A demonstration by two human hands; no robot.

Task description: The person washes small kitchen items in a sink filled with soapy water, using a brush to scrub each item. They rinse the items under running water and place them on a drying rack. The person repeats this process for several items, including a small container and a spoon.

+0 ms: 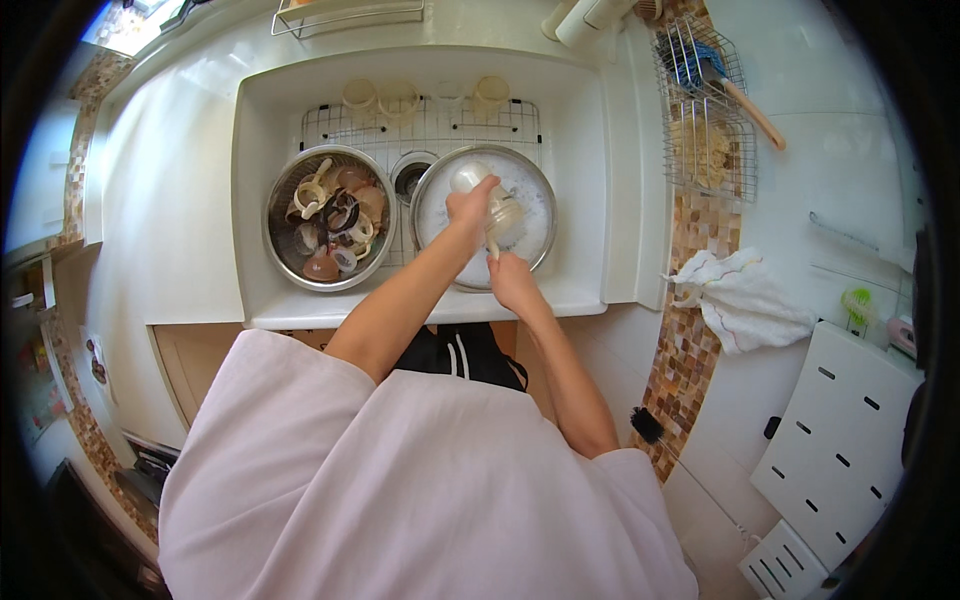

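My left hand (472, 208) grips a clear baby bottle (505, 217) around its middle, tilted over a stainless steel bowl (551, 240) of sudsy water (529, 178). Below it, my right hand (514, 279) is closed around the pale handle of a brush (493, 246), which runs up to the bottle's lower end. The brush head cannot be made out. To the left stands a second steel bowl (271, 251), heaped with bottle parts (341, 214): rings, handles, clear caps and brownish teats.
Both bowls stand in a white sink (574, 150) over a wire grid (315, 124), near the drain (411, 178). Several clear bottles (397, 97) line its back. To the right are a wire basket (742, 165), a wooden-handled brush (754, 112), a white towel (739, 300) and a black bottle brush (646, 424).
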